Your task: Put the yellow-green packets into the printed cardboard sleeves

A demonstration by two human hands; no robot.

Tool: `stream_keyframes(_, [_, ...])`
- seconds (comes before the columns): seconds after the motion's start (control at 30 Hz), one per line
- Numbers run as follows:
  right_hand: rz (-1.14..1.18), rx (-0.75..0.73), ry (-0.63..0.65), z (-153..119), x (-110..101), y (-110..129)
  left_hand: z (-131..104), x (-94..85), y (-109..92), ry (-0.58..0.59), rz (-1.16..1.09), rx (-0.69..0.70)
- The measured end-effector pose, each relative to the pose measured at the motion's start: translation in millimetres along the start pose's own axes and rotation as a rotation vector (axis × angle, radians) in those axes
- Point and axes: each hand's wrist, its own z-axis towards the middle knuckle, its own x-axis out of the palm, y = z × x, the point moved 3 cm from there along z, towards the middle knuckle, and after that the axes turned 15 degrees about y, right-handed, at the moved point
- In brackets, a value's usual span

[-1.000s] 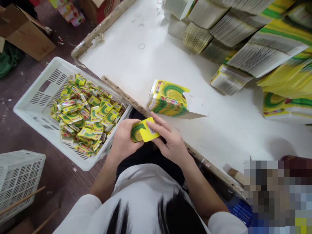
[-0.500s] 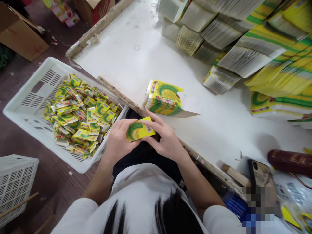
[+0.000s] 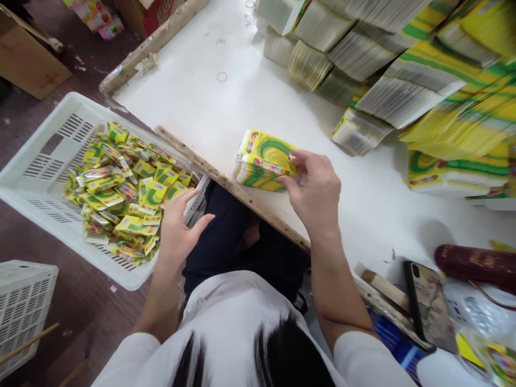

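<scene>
Pretty sure the carton stack (image 3: 266, 161) sits near the table (image 3: 181, 102) edge for easy reach, with the right hand's (image 3: 316, 185) thumb and fingers at its end (can't tell if pinching) and the left hand (image 3: 177, 231) empty, spread beside the basket (image 3: 44, 185).

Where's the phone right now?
In the head view's lower right, the phone lies by the white table's near edge, just right of the wooden block, below-left of the dark red cylinder.
</scene>
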Motion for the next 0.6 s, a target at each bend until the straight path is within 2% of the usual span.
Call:
stream_keyframes(0.2, [0.064,-0.007,-0.117,-9,-11,13,1,23.0,-21,0.168,-0.223,0.080])
stream_keyframes(0.27, [0.112,-0.026,-0.104,-17,-12,26,4,36.1,-28,0.240,-0.403,0.100])
stream_keyframes(0.3, [0.140,-0.054,-0.059,-22,-10,35,6,42.7,-33,0.253,-0.518,0.122])
stream_keyframes(0.37, [0.203,-0.144,0.092,-35,2,53,13,53.0,-42,0.210,-0.746,0.150])
stream_keyframes(0.47, [0.390,-0.218,0.294,-53,27,70,20,57.4,-48,0.016,-0.926,0.084])
stream_keyframes(0.53, [0.650,-0.163,0.361,-59,42,69,18,53.9,-45,-0.096,-0.885,0.023])
stream_keyframes(0.6, [0.920,-0.068,0.433,-61,53,62,14,50.9,-41,-0.066,-0.702,-0.004])
